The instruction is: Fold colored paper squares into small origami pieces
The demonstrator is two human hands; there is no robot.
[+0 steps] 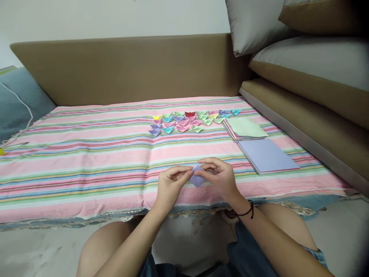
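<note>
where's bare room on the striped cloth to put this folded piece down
Bare: the wide left stretch of the striped cloth, and the strip between the hands and the folded paper shapes. Crowded: the right side, with the purple paper stack and green-topped stack.

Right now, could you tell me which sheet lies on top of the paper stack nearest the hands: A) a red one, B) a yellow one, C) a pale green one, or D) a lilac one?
D: the lilac stack lies just beyond the right hand, while the pale green stack sits farther back.

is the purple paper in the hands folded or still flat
Folded: the purple paper is a small pointed shape pinched between left hand and right hand, far smaller than the flat purple sheets.
</note>
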